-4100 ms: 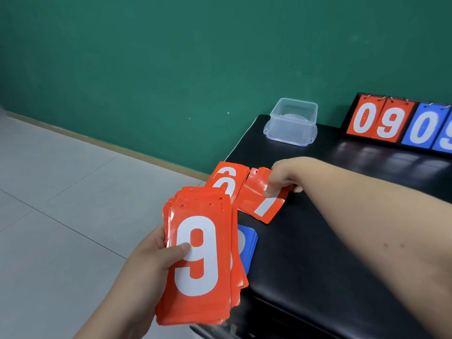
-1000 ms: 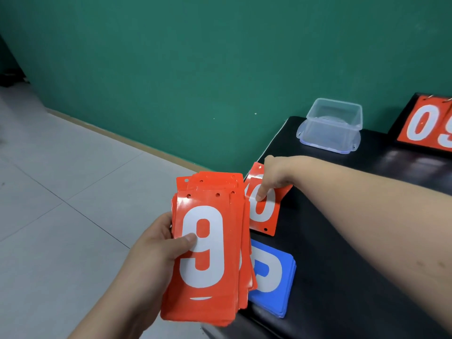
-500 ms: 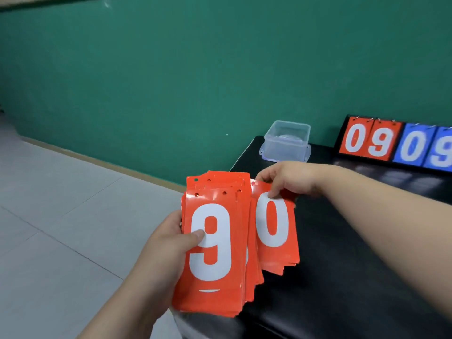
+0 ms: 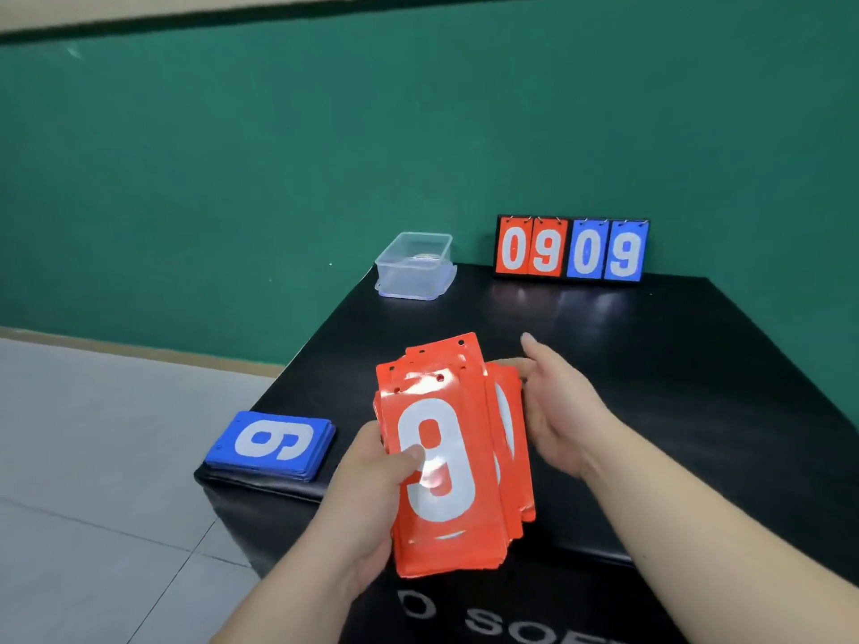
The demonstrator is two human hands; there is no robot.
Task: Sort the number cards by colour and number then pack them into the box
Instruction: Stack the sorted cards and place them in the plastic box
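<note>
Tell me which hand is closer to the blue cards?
Left. The left hand grips the red card stack beside the blue card stack; the right hand sits beyond the red cards.

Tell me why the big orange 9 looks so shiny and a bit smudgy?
Head view: the glossy top of the orange cards bounces room light, so pale glare patches cross the 9; head view: the black table is shiny too and faintly mirrors the scoreboard; head view: the right hand looks soft, probably from motion blur.
</note>
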